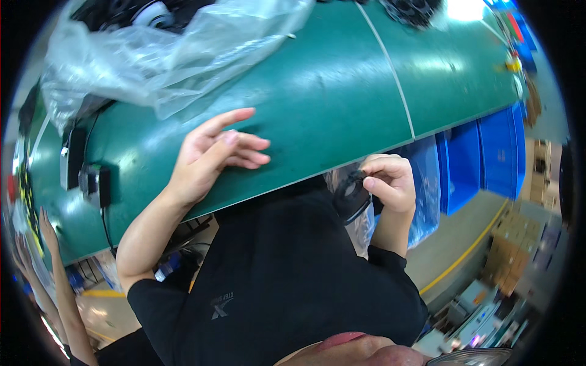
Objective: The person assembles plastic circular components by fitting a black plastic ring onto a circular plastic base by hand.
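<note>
My left hand (210,152) is over the near part of the green table (317,91), its fingers apart and nothing in them. At the table's front edge, to the right, my right hand (392,182) pinches a black ring-shaped part (352,196) between thumb and fingers. The ring hangs in front of my black shirt, just off the tabletop. Its exact kind cannot be made out, and the fingers cover part of its upper edge.
A large clear plastic bag (165,58) with black parts lies at the back left. Two black box-shaped devices (94,185) with cables sit at the left. Blue bins (461,168) stand beyond the right front edge. Another person's arm (61,280) reaches in at far left.
</note>
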Demonstrator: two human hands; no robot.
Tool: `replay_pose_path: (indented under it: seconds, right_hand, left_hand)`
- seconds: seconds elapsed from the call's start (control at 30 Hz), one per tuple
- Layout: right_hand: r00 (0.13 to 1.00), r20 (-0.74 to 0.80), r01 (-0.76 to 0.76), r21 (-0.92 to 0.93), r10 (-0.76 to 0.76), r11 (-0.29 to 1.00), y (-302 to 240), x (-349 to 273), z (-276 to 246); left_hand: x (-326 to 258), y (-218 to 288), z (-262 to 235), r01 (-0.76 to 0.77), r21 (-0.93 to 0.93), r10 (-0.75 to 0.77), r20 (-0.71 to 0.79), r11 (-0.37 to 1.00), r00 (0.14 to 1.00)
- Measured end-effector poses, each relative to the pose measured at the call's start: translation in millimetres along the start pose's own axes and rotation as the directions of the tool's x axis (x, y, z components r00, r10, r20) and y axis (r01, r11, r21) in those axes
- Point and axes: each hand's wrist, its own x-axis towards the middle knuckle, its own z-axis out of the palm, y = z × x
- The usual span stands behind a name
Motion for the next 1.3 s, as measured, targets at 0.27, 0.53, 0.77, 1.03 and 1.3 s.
replay_pose_path:
  seconds: [0.27,0.53,0.77,1.03,1.3]
  right_hand:
    - [0.321,-0.773,-0.543,0.324,0.548,0.775,178,-185,-169]
    - [-0.375,-0.771,-0.409,0.636,0.515,0.655,319,-330,-202]
    - [0.402,-0.619,-0.596,0.382,0.674,0.706,198,-221,-168]
    - [0.972,0.132,-0.125,-0.403,0.193,0.907,-47,-42,-62]
    - [0.934,0.343,0.317,-0.657,-0.103,0.684,-96,165,31]
  left_hand:
    - [-1,-7,3,-0.052,0.136,0.071,-0.14,0.989,0.988]
    - [13,-13,0,-0.098,0.179,0.117,-0.103,0.979,0.988]
    - [-9,-5,-4,-0.059,0.212,0.097,-0.175,0.975,0.98]
    - [4,-4,1,0.008,0.094,-0.008,0.001,0.996,1.0]
    - [-1,-5,0,-0.07,0.111,0.067,0.032,0.991,0.997]
